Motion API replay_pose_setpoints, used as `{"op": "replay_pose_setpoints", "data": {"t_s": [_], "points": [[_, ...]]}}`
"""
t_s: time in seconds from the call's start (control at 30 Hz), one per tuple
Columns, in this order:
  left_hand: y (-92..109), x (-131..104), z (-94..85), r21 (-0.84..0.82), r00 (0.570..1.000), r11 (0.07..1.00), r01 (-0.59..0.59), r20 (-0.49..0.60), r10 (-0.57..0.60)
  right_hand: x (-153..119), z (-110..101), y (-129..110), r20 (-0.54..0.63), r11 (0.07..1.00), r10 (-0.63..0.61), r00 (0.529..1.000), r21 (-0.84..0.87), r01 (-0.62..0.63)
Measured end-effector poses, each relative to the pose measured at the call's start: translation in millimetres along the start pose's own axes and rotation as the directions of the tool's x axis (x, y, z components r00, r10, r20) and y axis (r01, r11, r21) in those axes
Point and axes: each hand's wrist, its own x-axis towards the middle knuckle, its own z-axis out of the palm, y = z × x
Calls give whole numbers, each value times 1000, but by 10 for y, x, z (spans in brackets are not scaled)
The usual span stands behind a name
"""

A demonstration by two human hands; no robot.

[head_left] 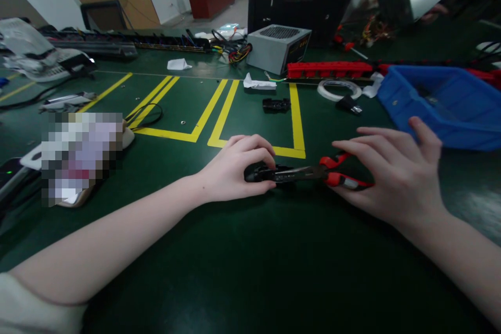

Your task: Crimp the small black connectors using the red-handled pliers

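Observation:
My left hand (pixel 245 169) pinches a small black part (pixel 254 172) low over the green table, its thumb and fingers round the near end. The dark jaws of red-handled pliers (pixel 313 172) reach to this part from the right. My right hand (pixel 395 172) is on the pliers' handles (pixel 346 180), which stand a little apart, with the thumb below and the index finger above. Exactly how the jaws meet the black part is hard to make out. A similar black piece (pixel 276 105) lies farther back, inside a yellow taped outline.
A blue bin (pixel 442 109) stands at the right, near a tape roll (pixel 338 90) and a black plug (pixel 349 105). Behind are a grey power supply (pixel 277 44) and a red strip (pixel 329 70). A phone (pixel 88 159) is propped at left. Another person's hands hold a metal box at upper right.

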Motion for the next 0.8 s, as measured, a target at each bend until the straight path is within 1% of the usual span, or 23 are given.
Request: {"op": "replay_pose_setpoints", "data": {"t_s": [0.13, 0.23, 0.33, 0.43, 0.47, 0.63, 0.73, 0.8], "points": [[-28, 2, 27, -61, 999, 997, -36, 10, 36, 16, 1, -4, 46, 999, 12, 999, 33, -14], [-34, 9, 34, -133, 999, 991, -29, 11, 31, 31, 2, -12, 90, 998, 22, 996, 49, -26], [-28, 18, 26, -154, 999, 988, -21, 29, 25, 46, 13, -10, 49, 999, 4, 999, 43, -6], [-22, 25, 20, -146, 999, 989, -19, 44, 26, 58, 23, -8, -7, 998, -52, 999, 38, 53], [-22, 26, 20, -143, 999, 989, -22, 45, 28, 60, 23, -11, -7, 998, -60, 998, 36, 61], [-33, 28, 29, -123, 998, 992, -39, 46, 45, 56, 15, -31, 71, 998, -42, 997, 51, 38], [-41, 26, 33, -114, 998, 992, -45, 45, 50, 45, 29, -5, 17, 993, -93, 995, 76, 92], [-43, 26, 33, -109, 998, 993, -45, 49, 50, 31, 42, 21, -15, 990, -103, 995, 100, 104]]}}
